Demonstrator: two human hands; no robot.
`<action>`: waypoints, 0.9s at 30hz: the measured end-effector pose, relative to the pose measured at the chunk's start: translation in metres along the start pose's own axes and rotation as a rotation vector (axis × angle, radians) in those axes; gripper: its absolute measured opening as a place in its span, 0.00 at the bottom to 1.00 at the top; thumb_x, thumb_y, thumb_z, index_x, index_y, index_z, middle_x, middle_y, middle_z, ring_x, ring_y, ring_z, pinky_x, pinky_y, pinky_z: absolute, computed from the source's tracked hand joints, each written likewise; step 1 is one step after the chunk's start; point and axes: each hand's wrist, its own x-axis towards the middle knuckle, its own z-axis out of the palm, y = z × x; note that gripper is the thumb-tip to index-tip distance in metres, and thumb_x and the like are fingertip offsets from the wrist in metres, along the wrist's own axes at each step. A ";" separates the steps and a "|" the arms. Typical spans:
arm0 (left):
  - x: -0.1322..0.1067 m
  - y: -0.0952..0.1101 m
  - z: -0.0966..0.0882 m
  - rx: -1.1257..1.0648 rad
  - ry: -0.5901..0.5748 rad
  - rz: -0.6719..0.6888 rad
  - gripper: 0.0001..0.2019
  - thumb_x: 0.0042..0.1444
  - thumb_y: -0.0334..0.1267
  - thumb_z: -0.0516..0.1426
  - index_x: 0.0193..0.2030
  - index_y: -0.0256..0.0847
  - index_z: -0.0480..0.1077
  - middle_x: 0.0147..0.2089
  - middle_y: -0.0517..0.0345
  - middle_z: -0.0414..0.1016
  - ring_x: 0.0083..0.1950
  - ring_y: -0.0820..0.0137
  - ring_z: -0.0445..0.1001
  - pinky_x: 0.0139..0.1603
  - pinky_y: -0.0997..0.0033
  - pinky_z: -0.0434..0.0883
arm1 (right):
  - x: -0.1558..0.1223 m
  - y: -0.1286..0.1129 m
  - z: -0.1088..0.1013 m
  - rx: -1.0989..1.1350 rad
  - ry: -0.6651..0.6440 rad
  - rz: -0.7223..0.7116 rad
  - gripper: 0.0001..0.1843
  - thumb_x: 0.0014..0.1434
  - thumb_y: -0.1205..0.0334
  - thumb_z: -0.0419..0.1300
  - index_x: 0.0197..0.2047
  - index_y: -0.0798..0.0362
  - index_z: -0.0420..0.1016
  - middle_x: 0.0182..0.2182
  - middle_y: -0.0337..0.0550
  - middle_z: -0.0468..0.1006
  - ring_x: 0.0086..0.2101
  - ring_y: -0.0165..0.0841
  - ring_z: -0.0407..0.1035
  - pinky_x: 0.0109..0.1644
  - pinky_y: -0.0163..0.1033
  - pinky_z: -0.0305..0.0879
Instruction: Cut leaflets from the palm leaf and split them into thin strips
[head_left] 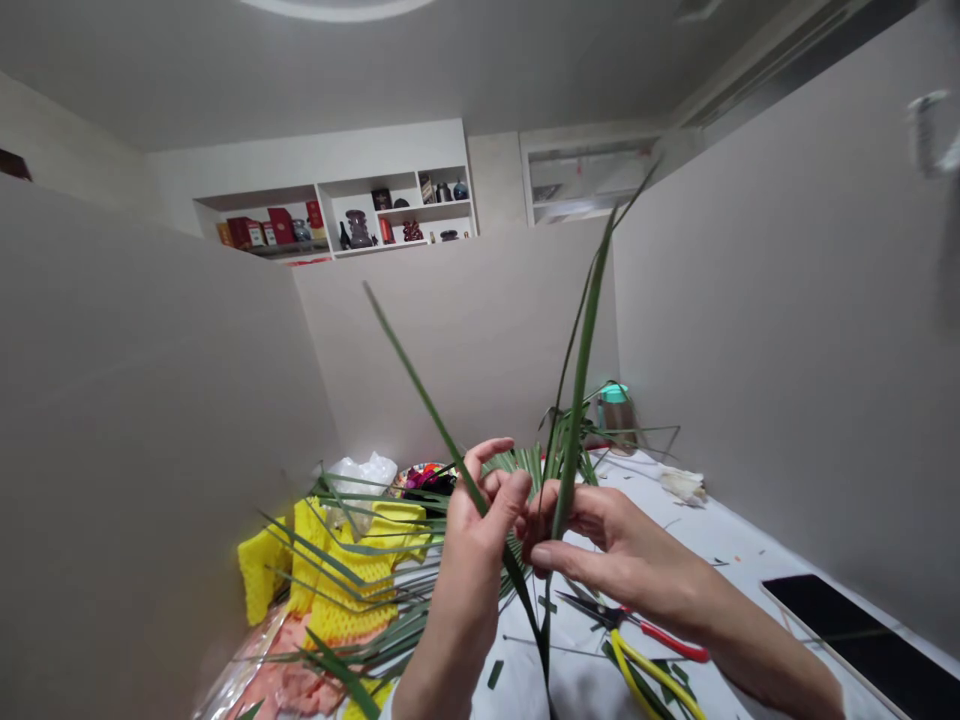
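Observation:
My left hand pinches a long green leaf strip that slants up to the left. My right hand grips another long green leaf blade that rises almost straight up. The two hands meet above the white table, thumbs touching, with the strips crossing between them. Both strips run down past my wrists toward the table's near edge.
A pile of green palm leaves lies on yellow foam netting at the left. Scissors with red handles and yellow-handled pliers lie under my right arm. A dark phone sits at right. Grey partition walls enclose the table; a teal-lidded jar stands at the back.

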 end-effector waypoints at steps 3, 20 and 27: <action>0.002 -0.004 0.001 0.019 -0.025 0.005 0.26 0.55 0.49 0.66 0.56 0.42 0.65 0.33 0.63 0.71 0.34 0.73 0.70 0.40 0.72 0.69 | 0.001 0.003 0.000 0.030 0.013 0.001 0.09 0.56 0.61 0.66 0.30 0.52 0.69 0.33 0.40 0.74 0.38 0.36 0.69 0.45 0.42 0.65; 0.004 -0.025 0.005 -0.108 -0.343 -0.195 0.38 0.62 0.66 0.47 0.73 0.46 0.57 0.70 0.47 0.66 0.69 0.52 0.63 0.65 0.53 0.65 | 0.003 0.001 -0.003 0.286 0.184 0.054 0.13 0.48 0.56 0.75 0.31 0.54 0.78 0.26 0.37 0.77 0.28 0.29 0.71 0.33 0.34 0.69; 0.006 -0.027 0.008 -0.099 -0.429 -0.236 0.33 0.64 0.63 0.45 0.66 0.45 0.67 0.59 0.42 0.75 0.49 0.58 0.78 0.31 0.67 0.78 | 0.003 0.000 -0.009 0.326 0.284 0.043 0.13 0.51 0.55 0.74 0.31 0.53 0.77 0.43 0.41 0.78 0.30 0.26 0.72 0.29 0.29 0.70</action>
